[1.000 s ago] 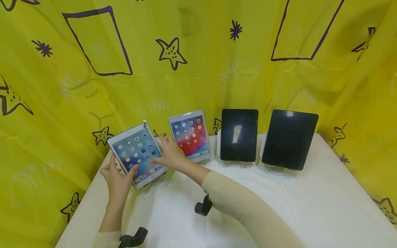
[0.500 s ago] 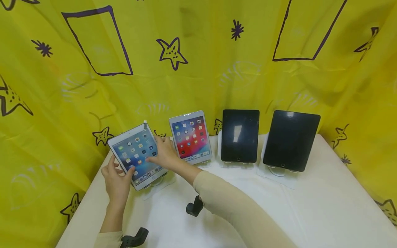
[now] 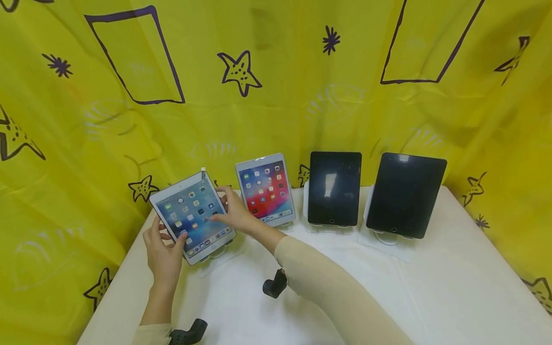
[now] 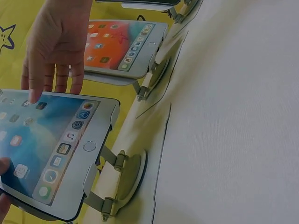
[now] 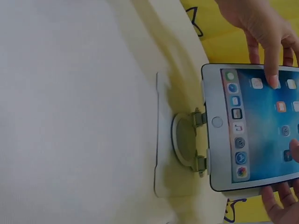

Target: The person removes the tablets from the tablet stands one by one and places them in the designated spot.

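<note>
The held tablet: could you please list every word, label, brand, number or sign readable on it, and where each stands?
"13", probably, on one icon of the tablet.
Music-note sign on a dock icon.
Sticker at its top corner: too small.
Remaining text: too blurred.

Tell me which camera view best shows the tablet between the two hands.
The head view: all four corners of the tablet are in frame. Both wrist views cut off its top end, though they show its lower end and home button up close.

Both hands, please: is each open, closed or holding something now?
Left hand: holding the white rectangular blue-screened tablet, left side.
Right hand: holding the same tablet, right side.
</note>
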`<control>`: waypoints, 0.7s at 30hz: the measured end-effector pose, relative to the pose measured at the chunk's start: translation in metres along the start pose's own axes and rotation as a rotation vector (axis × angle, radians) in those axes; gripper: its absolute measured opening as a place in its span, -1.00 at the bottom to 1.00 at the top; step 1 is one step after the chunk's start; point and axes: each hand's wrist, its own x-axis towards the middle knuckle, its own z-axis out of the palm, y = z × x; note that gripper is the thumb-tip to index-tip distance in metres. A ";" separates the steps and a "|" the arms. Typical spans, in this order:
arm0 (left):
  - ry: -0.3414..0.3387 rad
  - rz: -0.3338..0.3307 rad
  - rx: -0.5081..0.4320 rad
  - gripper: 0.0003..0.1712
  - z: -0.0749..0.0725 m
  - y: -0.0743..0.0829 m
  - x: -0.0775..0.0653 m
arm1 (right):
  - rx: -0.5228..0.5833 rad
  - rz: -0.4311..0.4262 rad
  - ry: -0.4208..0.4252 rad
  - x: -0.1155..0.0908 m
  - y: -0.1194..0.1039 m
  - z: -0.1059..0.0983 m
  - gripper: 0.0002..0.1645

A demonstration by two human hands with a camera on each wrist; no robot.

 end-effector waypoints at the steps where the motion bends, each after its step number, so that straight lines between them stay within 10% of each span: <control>1: 0.004 0.013 -0.015 -0.14 0.000 -0.001 0.000 | -0.010 -0.011 0.003 0.000 0.001 0.000 -0.16; 9: -0.009 0.095 -0.088 -0.10 -0.003 -0.010 -0.003 | -0.203 -0.071 0.037 0.000 0.008 0.001 -0.22; 21: 0.080 0.239 -0.230 -0.11 -0.002 -0.010 -0.004 | -0.207 -0.154 0.000 -0.001 0.002 -0.013 -0.26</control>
